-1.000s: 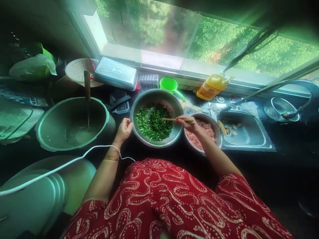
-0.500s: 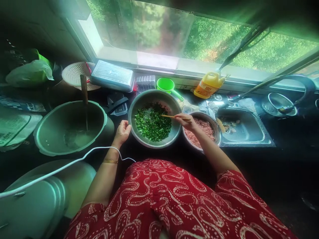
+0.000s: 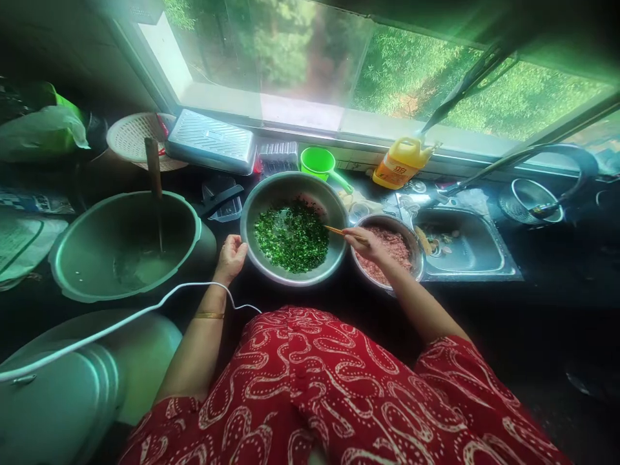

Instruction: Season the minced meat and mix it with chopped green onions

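A wide metal bowl [image 3: 295, 279] stands on the dark counter with finely chopped greens [image 3: 290, 242] in it. My left hand [image 3: 231, 258] is closed on the bowl's left rim. In my right hand [image 3: 361, 240] are wooden chopsticks [image 3: 336, 230], their tips over the right side of the greens. Just right of the big bowl, partly under my right forearm, is a smaller metal bowl [image 3: 420, 261] of pinkish minced meat [image 3: 392, 252].
A large pot [image 3: 77, 284] with a wooden-handled tool [image 3: 153, 169] stands left. A white cable [image 3: 159, 303] crosses my left arm. Behind are a metal box [image 3: 213, 141], a green ladle [image 3: 317, 160] and a yellow jug [image 3: 403, 163]. The sink [image 3: 477, 258] lies right.
The chopsticks and my right hand have shifted slightly toward the bowl's right side and down. My left hand keeps its place at the rim. The whole view has drifted a little.
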A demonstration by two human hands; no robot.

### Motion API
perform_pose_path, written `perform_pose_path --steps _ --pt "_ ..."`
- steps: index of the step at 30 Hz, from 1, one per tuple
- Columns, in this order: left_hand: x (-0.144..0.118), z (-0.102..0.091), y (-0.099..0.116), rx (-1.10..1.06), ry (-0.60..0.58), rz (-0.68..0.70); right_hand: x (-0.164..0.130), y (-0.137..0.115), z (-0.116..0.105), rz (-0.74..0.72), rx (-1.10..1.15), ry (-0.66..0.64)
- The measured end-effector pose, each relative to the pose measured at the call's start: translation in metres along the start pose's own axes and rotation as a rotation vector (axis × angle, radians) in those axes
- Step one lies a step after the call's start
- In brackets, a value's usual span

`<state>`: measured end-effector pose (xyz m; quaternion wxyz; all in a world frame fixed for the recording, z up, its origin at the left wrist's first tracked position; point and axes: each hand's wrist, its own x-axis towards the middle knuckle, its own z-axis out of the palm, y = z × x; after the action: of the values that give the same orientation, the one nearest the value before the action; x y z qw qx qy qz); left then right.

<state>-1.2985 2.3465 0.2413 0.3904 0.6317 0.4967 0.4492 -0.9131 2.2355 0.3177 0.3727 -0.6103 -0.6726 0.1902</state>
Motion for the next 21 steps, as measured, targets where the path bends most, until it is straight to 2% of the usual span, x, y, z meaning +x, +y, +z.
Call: perform_pose_path --steps 2,4,8,12,16,18,21 --pt "0.0 0.0 -0.004 -0.008 0.008 0.007 -0.004 -0.002 0.007 0.016 -0.011 -0.062" --pt "0.0 0.001 -0.008 -0.015 0.024 0.005 -0.014 -0.004 0.019 0.098 0.033 -0.107" --pt "-0.002 0.002 -0.015 -0.017 0.059 0.004 -0.032 -0.013 0.049 0.318 0.328 -0.113" --pt "-0.004 0.001 -0.015 -0.015 0.044 0.01 -0.034 -0.036 0.066 0.323 0.549 -0.135" --pt "-0.005 0.001 -0.013 -0.017 0.051 0.0 -0.041 -0.042 0.063 0.246 0.466 -0.276" --pt "-0.006 0.001 -0.014 -0.02 0.044 -0.019 -0.043 -0.034 0.056 0.249 0.395 -0.24" --pt "-0.006 0.001 -0.015 -0.021 0.03 -0.029 -0.034 -0.019 0.041 0.303 0.363 -0.107"
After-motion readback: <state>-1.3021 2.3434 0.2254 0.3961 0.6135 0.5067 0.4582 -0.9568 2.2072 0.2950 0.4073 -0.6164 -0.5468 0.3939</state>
